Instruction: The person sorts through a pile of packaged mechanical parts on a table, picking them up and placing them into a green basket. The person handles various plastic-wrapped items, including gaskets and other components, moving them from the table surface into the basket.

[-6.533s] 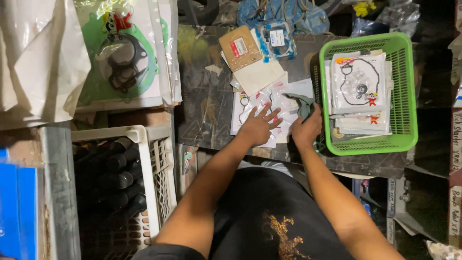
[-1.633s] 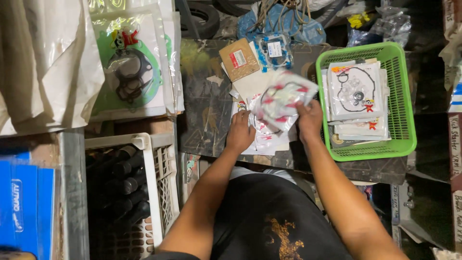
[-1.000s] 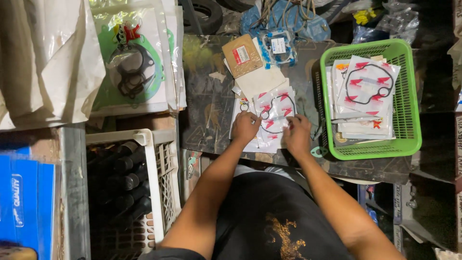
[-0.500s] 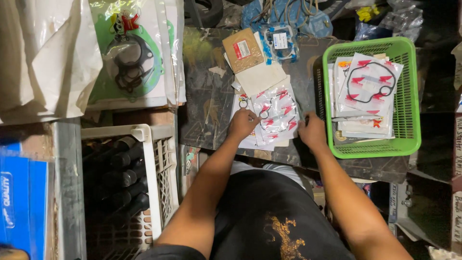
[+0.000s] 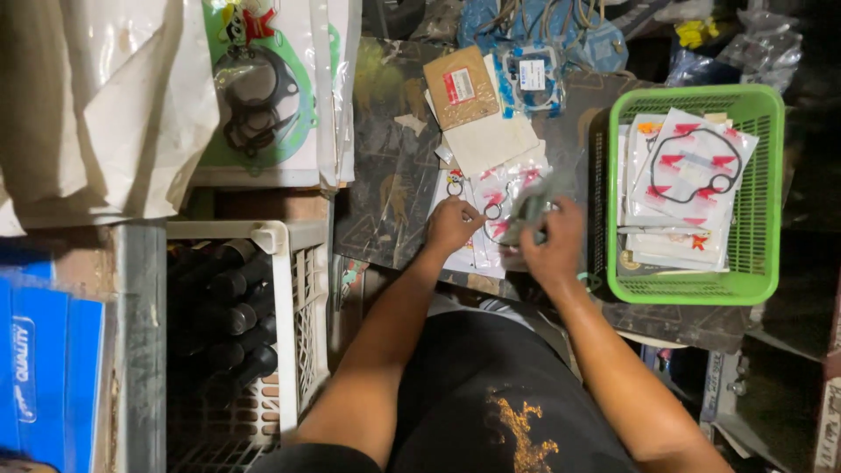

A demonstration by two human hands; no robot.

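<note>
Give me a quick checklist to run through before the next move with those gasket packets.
1. Left hand resting on the pile of clear gasket packets: ok.
2. Right hand holding something grey-green: ok; what it is, cannot tell, blurred.
3. Green basket within reach beside the right hand: ok.
4. Top packet in basket lying flat: ok.
5. Brown cardboard packet apart from both hands: ok.
6. Pile squared up: not ok, the packets are fanned out.

left hand (image 5: 453,224): fingers curled, palm down | right hand (image 5: 554,242): grip closed, arm extended
</note>
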